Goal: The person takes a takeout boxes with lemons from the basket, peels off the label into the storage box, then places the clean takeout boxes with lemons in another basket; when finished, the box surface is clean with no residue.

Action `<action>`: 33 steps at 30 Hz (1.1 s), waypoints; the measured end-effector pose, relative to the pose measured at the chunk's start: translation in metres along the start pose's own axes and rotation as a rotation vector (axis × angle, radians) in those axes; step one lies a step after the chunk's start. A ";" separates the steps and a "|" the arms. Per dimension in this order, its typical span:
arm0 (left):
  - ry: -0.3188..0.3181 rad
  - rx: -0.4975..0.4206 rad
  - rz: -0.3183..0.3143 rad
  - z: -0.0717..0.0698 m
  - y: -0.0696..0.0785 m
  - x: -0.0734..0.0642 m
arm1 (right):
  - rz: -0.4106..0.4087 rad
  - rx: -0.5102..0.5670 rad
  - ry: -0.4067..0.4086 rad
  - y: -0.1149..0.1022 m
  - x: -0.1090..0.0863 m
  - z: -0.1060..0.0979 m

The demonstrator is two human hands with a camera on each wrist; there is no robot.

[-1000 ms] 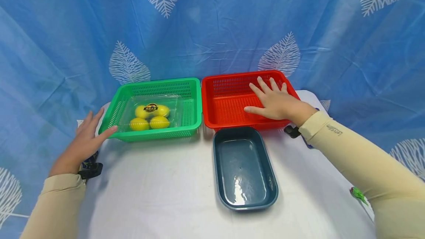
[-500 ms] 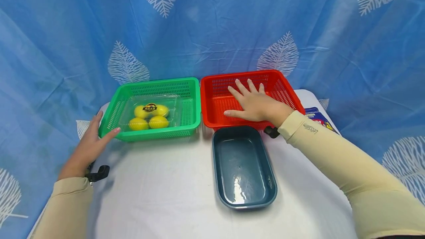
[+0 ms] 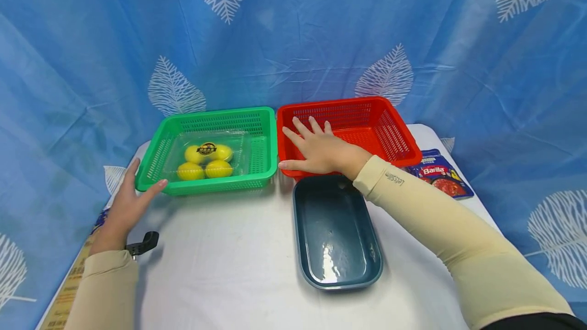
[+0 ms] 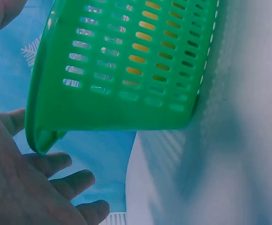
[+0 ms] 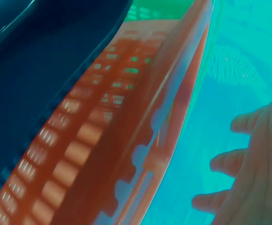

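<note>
My left hand [image 3: 127, 202] is at the near left corner of the green basket [image 3: 220, 185], fingers straight and thumb spread along the rim. In the left wrist view the fingers [image 4: 75, 183] extend past the basket's corner. Inside that basket lies a clear plastic box [image 3: 240, 154] of yellow lemons [image 3: 218, 168] with a black label. My right hand [image 3: 321, 152] hovers over the left part of the red basket [image 3: 385, 136], fingers spread and holding nothing. Its thumb reaches close to the green basket's right side.
A dark blue-grey tub [image 3: 337, 233] stands in front of the red basket. To the right lies a blue Barilla packet [image 3: 440, 174], partly behind the basket. Blue leaf-patterned cloth [image 3: 293, 29] hangs behind the white table [image 3: 220, 258].
My right hand has swept left across the red basket, uncovering the Barilla packet. My left hand has shifted slightly right, closer in to the green basket's corner.
</note>
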State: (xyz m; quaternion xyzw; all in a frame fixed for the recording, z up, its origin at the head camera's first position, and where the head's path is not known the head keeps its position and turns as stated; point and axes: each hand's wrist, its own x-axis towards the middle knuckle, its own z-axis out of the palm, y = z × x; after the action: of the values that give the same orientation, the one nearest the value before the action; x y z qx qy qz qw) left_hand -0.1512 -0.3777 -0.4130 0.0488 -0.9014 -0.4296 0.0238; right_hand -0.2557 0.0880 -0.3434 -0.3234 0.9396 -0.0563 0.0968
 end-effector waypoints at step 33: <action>0.199 -0.278 -0.171 0.037 0.003 -0.006 | -0.127 0.061 -0.007 -0.065 0.034 0.012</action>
State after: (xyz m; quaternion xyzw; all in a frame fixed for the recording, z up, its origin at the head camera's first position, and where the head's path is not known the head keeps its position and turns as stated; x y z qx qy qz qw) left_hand -0.1486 -0.3461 -0.4337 0.1636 -0.8191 -0.5435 0.0831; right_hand -0.2408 0.0155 -0.3493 -0.3795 0.9147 -0.0896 0.1061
